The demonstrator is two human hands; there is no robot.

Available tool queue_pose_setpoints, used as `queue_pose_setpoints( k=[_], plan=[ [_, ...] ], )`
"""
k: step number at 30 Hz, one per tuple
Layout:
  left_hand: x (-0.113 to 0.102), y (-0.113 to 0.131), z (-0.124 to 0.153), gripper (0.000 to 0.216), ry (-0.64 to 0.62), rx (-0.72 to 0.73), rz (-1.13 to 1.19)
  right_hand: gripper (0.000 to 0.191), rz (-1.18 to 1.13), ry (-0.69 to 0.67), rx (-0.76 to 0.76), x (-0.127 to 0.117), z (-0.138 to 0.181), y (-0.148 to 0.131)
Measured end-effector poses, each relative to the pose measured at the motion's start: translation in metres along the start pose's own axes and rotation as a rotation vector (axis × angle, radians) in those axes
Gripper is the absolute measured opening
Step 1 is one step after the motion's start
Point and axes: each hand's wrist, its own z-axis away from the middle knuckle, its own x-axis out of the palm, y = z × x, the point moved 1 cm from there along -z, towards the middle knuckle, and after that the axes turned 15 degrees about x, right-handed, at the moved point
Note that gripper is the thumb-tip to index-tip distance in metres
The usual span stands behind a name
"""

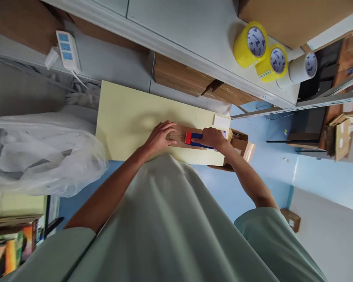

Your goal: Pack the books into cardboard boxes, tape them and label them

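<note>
My right hand (210, 138) is closed round a blue hand tool with a red end (188, 138); its exact kind I cannot make out. The tool lies along the top of a narrow brown cardboard piece (181, 133), its red end pointing left. At the left end of this cardboard rests my left hand (161, 136), fingers spread and touching it. Beneath both is a pale yellow tabletop (120, 113). A small white flat item (221, 120) sits near the table's right end, and part of a purple-edged object (224, 134) shows behind my right hand.
Yellow tape rolls (249, 45) and a white roll (304, 67) stand on the grey shelf (182, 31) above the table. A power strip (68, 51) is at the upper left. Clear plastic bagging (47, 152) bulges at the left. An open carton (247, 150) stands beyond the table's right end.
</note>
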Motion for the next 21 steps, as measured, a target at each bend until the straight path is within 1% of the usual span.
queue_pose_setpoints(
  k=[3,6,9,11,14,16,18,21],
  plan=[
    [-0.001,0.008,0.005,0.038,-0.004,-0.064,-0.066,0.068,-0.063,0.001,-0.043,0.014,-0.015,0.004],
    [0.005,0.024,0.016,0.048,0.038,-0.104,-0.124,0.064,-0.11,-0.002,-0.084,0.021,-0.019,0.006],
    [0.022,0.044,0.023,0.068,0.113,-0.12,-0.159,0.061,-0.142,-0.001,-0.123,0.024,-0.021,0.007],
    [0.038,0.052,0.02,0.076,0.207,-0.197,-0.162,0.06,-0.157,0.006,-0.142,0.026,-0.022,0.008],
    [0.063,0.049,0.005,0.088,0.419,-0.439,-0.169,0.059,-0.168,0.022,-0.178,0.029,-0.025,0.009],
    [0.077,0.043,-0.007,0.097,0.5,-0.558,-0.199,0.055,-0.175,0.025,-0.201,0.03,-0.026,0.009],
    [0.086,0.038,-0.017,0.104,0.515,-0.616,-0.259,0.053,-0.187,0.023,-0.214,0.03,-0.027,0.009],
    [0.09,0.038,-0.024,0.105,0.478,-0.657,-0.384,0.054,-0.215,0.022,-0.224,0.031,-0.028,0.008]
  ],
)
